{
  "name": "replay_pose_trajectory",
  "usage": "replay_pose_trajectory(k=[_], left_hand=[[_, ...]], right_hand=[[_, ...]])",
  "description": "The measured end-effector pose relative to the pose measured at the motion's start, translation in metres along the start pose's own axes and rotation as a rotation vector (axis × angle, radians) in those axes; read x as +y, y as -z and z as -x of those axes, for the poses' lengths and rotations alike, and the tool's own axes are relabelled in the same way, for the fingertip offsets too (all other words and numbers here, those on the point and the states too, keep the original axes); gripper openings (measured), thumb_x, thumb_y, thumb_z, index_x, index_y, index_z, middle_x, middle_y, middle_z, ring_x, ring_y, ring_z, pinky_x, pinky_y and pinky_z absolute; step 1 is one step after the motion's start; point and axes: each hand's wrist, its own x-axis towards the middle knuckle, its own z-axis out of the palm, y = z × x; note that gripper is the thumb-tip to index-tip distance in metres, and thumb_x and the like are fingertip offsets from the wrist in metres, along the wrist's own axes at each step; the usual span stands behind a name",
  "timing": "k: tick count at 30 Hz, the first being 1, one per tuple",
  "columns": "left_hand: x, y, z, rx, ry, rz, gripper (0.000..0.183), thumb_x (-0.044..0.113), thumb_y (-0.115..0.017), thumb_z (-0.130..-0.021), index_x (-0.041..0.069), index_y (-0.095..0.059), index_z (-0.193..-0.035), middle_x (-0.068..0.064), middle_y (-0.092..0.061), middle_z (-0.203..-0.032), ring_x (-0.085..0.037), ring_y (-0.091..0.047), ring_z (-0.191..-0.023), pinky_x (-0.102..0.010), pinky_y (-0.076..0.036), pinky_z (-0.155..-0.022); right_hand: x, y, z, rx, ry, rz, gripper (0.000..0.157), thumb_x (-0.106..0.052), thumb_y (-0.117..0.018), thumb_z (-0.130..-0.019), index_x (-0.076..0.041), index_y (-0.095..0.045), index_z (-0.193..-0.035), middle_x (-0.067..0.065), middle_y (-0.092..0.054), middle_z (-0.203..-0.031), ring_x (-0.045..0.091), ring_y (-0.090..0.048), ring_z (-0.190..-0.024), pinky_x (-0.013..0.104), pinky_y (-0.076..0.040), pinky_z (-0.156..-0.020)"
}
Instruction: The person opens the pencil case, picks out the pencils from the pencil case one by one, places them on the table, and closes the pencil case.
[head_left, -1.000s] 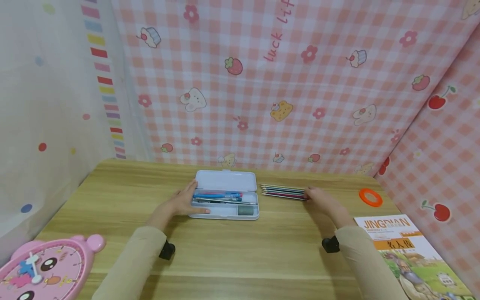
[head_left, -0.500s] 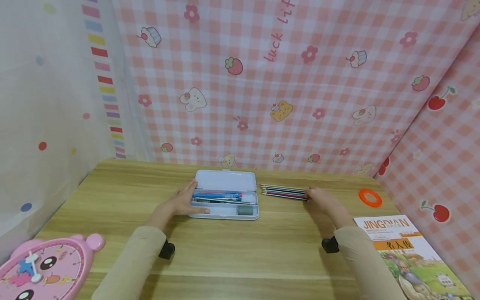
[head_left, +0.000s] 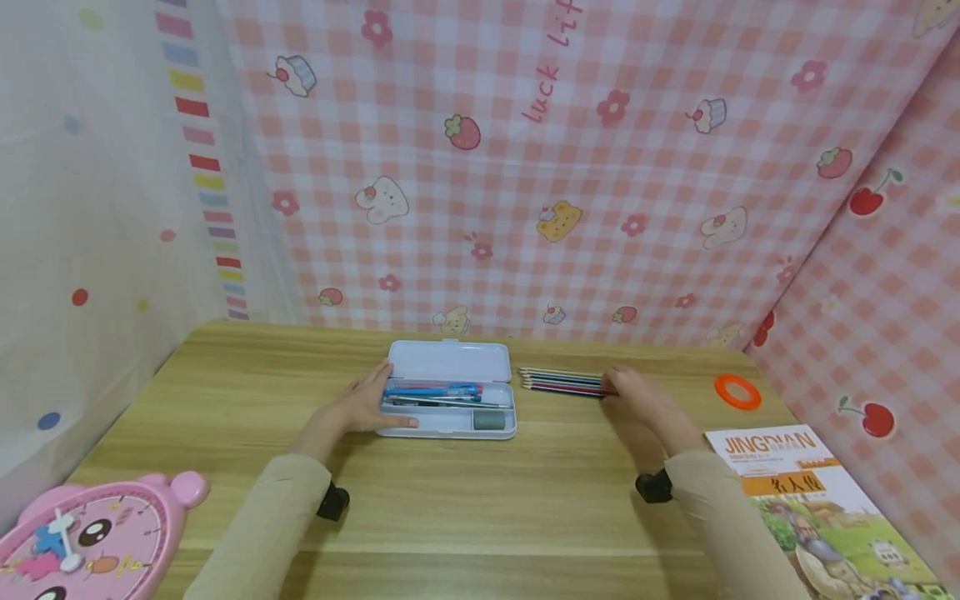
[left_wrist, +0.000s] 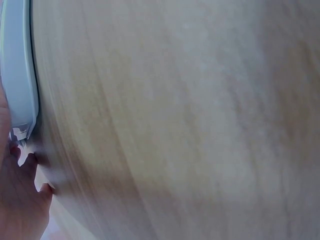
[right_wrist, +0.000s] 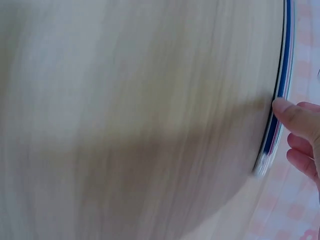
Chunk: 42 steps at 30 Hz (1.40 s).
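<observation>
An open white pencil case (head_left: 450, 362) lies on the table, with pens (head_left: 435, 390) in its back compartment and a grey-green block (head_left: 489, 420) at the front right. My left hand (head_left: 365, 402) rests at the case's left end, fingers spread and fairly straight, the thumb over the front rim. Right of the case lies a row of several pencils (head_left: 562, 382), sharpened tips pointing left. My right hand (head_left: 637, 396) pinches them near their right ends. In the right wrist view the thumb (right_wrist: 295, 117) presses one side of the pencils; the other fingers are behind them.
An orange ring (head_left: 738, 392) lies at the back right, and a magazine (head_left: 817, 492) at the right edge. A pink toy clock (head_left: 97, 533) stands at the front left. Checked cloth (head_left: 480, 192) hangs behind the wooden table (head_left: 487, 508).
My right hand has shifted slightly left along the pencils, which stay almost in place. My left hand keeps its place on the case. The head view has turned a little.
</observation>
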Motion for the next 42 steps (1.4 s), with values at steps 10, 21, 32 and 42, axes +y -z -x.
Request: replay_pose_trajectory(k=[10, 21, 32, 42], left_hand=[[0.000, 0.000, 0.000, 0.000, -0.001, 0.013, 0.114, 0.061, -0.063, -0.073, -0.007, -0.005, -0.144, -0.024, -0.003, -0.152, -0.038, -0.006, -0.141, -0.058, -0.009, -0.112], [0.002, 0.000, 0.002, -0.007, 0.004, 0.010, 0.114, 0.061, -0.063, -0.074, -0.007, -0.005, -0.144, -0.024, -0.003, -0.152, -0.037, -0.007, -0.141, -0.059, -0.010, -0.111], [0.002, 0.001, 0.002, -0.008, 0.002, 0.015, 0.113, 0.060, -0.063, -0.074, -0.007, -0.004, -0.144, -0.024, -0.002, -0.152, -0.037, -0.005, -0.141, -0.059, -0.009, -0.111], [0.001, 0.000, 0.002, -0.012, 0.014, 0.009, 0.113, 0.060, -0.063, -0.074, -0.006, -0.004, -0.144, -0.023, -0.001, -0.152, -0.036, -0.005, -0.141, -0.057, -0.008, -0.112]], right_hand=[[-0.047, -0.008, -0.028, 0.014, 0.004, -0.175, 0.018, -0.013, -0.066, -0.083, 0.002, -0.062, -0.093, 0.010, -0.061, -0.084, 0.018, -0.057, -0.075, 0.033, -0.050, -0.067], [-0.117, -0.019, -0.060, -0.028, 0.242, -0.180, 0.029, -0.023, -0.060, -0.088, 0.002, -0.064, -0.102, 0.013, -0.065, -0.097, 0.021, -0.062, -0.090, 0.033, -0.053, -0.080], [-0.144, -0.027, -0.080, -0.204, 0.252, -0.224, 0.020, -0.018, -0.060, -0.088, -0.001, -0.067, -0.095, 0.007, -0.066, -0.085, 0.010, -0.054, -0.073, 0.021, -0.049, -0.065], [-0.144, -0.030, -0.082, -0.206, 0.234, -0.299, 0.013, -0.012, -0.060, -0.088, -0.002, -0.067, -0.090, 0.007, -0.067, -0.085, 0.010, -0.055, -0.075, 0.020, -0.049, -0.068]])
